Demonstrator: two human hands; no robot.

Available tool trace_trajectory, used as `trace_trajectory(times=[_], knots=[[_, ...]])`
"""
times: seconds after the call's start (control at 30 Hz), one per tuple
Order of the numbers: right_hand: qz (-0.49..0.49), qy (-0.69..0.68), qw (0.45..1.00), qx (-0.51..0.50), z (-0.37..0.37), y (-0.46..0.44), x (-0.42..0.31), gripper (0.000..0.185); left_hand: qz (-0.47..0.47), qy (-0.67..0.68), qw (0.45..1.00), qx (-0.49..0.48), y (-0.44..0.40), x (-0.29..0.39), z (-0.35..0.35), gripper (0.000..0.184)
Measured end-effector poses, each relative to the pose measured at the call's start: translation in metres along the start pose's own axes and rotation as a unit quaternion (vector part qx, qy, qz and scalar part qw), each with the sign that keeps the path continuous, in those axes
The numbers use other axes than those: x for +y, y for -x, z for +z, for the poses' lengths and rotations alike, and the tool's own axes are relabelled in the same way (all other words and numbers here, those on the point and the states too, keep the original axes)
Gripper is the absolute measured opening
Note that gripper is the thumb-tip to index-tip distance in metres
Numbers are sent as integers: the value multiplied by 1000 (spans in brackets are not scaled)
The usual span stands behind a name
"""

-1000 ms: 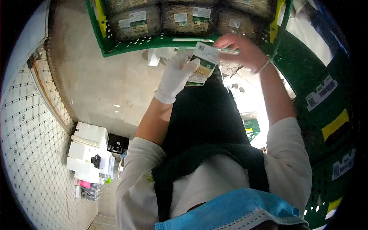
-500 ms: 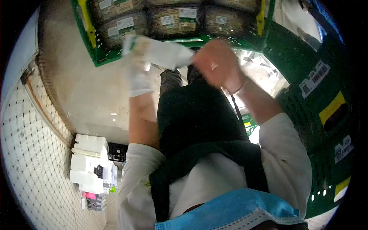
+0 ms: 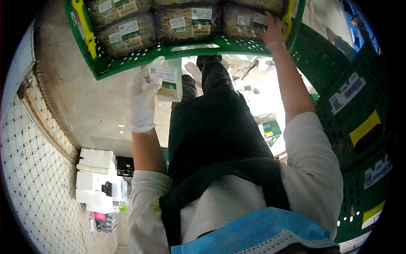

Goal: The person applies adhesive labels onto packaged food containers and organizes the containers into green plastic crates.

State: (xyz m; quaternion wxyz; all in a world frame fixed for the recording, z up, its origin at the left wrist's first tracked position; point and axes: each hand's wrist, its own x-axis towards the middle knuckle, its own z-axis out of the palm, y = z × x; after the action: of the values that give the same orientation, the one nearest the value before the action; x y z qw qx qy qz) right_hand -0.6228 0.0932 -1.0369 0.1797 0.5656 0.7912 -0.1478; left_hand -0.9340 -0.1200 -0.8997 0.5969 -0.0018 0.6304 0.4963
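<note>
My left hand (image 3: pixel 146 91), in a white glove, is closed on a pale backing sheet of printed labels (image 3: pixel 165 78) in front of the crate's near edge. A white, green and tan label shows on the sheet. My bare right hand (image 3: pixel 273 30) reaches into the green crate (image 3: pixel 190 51). Its fingers are spread on the right-hand dark plastic tray pack (image 3: pixel 237 29), at the edge of a small white label (image 3: pixel 260 18). Beside it lies the middle tray pack (image 3: pixel 165 31), with pale stringy contents and labels on its clear top. A similar tray pack (image 3: pixel 146 44) sits to the left.
Several more packs fill the crate's far row. Yellow handles (image 3: pixel 89 44) mark its ends. Stacked green crates (image 3: pixel 321 59) stand along the right side. White boxes (image 3: pixel 95 180) are piled at lower left, by a white patterned surface (image 3: pixel 38 169).
My hands were together at the label sheet, blurred. My right hand has moved up and right onto the right pack, where a second label now shows. My left hand keeps the sheet.
</note>
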Motion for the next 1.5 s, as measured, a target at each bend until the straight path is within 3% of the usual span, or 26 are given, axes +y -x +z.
trace_trajectory(times=[0.07, 0.1, 0.2, 0.27, 0.33, 0.37, 0.4, 0.47, 0.57, 0.67, 0.7, 0.77, 0.8, 0.83, 0.87, 0.9, 0.93, 1.0, 1.13, 1.2, 1.23, 1.3, 1.33, 1.37, 1.4, 1.5], knots=[[55, 0, 998, 22, -12, 7, -5, 61, -26, -19, 999, 21, -2, -2, 9, 25], [15, 33, 999, -21, -14, 5, -6, 63, -25, 12, 1000, -1, -1, -3, 15, 23], [-58, 25, 998, 7, 18, -10, 3, 60, -26, 44, 998, -29, -7, -14, 11, 24], [-5, 90, 995, -36, 8, -26, 3, 52, -19, 5, 998, -68, -10, -5, 30, 22], [-64, 10, 996, -62, 0, -27, 2, 48, -18, -7, 993, -113, -15, 10, 50, 26], [-51, -184, 969, -154, -32, -16, -27, 46, -15, -42, 990, -136, -24, 9, 54, 26], [-37, -370, 896, -243, -74, 8, -71, 43, 10, 38, 992, -121, -28, 5, 64, 25], [-170, -412, 826, -345, -110, 39, -118, 38, -13, 60, 989, -136, -27, 11, 73, 28], [-220, -308, 887, -266, -123, 52, -146, 28, -61, -34, 989, -130, -28, 20, 72, 24], [-156, -435, 840, -282, -129, 51, -144, 27, -128, -146, 978, -72, -34, 9, 67, 24], [-160, -429, 857, -236, -128, 50, -139, 29, -139, -153, 978, -28, -33, 5, 69, 28], [-87, -333, 919, -190, -134, 33, -117, 29, -110, -155, 978, -83, -30, 3, 83, 26], [-97, -244, 959, -106, -136, 12, -94, 28, -84, -162, 976, -122, -29, 0, 88, 25], [-45, -198, 975, -87, -147, -12, -75, 29, -129, -96, 980, -118, -30, -7, 88, 12], [-141, -205, 968, -39, -131, -44, -34, 34, -131, -95, 980, -118, -32, -11, 85, 12], [-154, -83, 984, -40, -110, -82, 12, 38, -143, -69, 983, -97, -35, -15, 81, 13], [40, 41, 962, -268, -174, -81, -53, 55, -155, -44, 984, -76, -39, -17, 78, 13], [-59, 251, 945, -200, -104, -118, -7, 59, -162, -31, 984, -67, -45, -14, 77, 11], [-13, 228, 935, -271, -98, -126, -23, 65, -133, -29, 990, -43, -55, -6, 67, 15], [53, 266, 951, -148, -115, -102, -42, 65, -139, 12, 989, -44, -53, 13, 66, 17], [-163, 108, 967, 162, -91, -90, -20, 38, -108, 5, 993, -39, -55, 13, 65, 23], [-148, -174, 973, 9, -119, -27, -83, 40, -95, 14, 995, -13, -57, 27, 77, 26], [-265, -249, 931, -32, -128, -3, -109, 42, -91, 24, 996, 9, -56, 30, 78, 30], [-369, -241, 896, 49, -122, 15, -132, 41, -40, -67, 997, -8, -63, 17, 69, 34], [-395, -244, 884, 44, -131, 25, -153, 40, -45, -56, 997, -24, -61, 19, 68, 35], [-367, -250, 896, 24, -121, 32, -177, 34, -93, 20, 995, 0, -62, 23, 60, 35]])
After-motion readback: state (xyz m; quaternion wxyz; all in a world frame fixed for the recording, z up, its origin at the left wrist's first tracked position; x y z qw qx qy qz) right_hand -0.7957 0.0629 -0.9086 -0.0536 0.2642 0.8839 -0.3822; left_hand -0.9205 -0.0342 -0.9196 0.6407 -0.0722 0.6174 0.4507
